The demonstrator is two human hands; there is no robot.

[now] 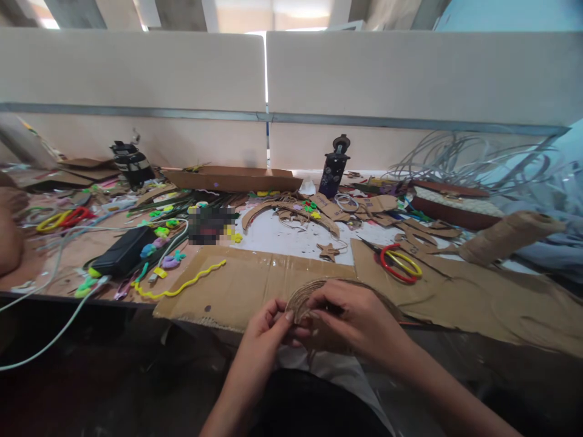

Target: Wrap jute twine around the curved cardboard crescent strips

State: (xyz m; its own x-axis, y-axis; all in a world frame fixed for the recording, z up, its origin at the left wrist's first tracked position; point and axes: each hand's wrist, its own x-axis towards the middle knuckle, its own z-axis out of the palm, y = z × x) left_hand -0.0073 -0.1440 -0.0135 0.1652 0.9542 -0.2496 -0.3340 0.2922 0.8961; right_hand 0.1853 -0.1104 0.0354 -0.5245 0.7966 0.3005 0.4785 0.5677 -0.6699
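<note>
My left hand (pixel 272 328) pinches the near end of a curved piece wrapped in brown twine (pixel 301 296), just over the table's front edge. Fingers bent, my right hand (pixel 350 309) closes on the same piece and covers much of it. What lies between the right fingertips is too small to make out. Flat cardboard (pixel 255 276) lies beneath and behind both hands. Beyond it are a small cardboard star (pixel 328 251) and a cardboard arch (pixel 291 206). Scissors with red and yellow handles (pixel 401 264) rest to the right, near a large spool of twine (pixel 510 240).
A black power brick (pixel 125 250) with white cables and a yellow fuzzy stem (pixel 191 282) are on the left. Two dark bottles (pixel 334 167) (pixel 132 164) stand farther back before a pale partition (pixel 136 73). Another person's arm (pixel 9 230) shows at the left edge.
</note>
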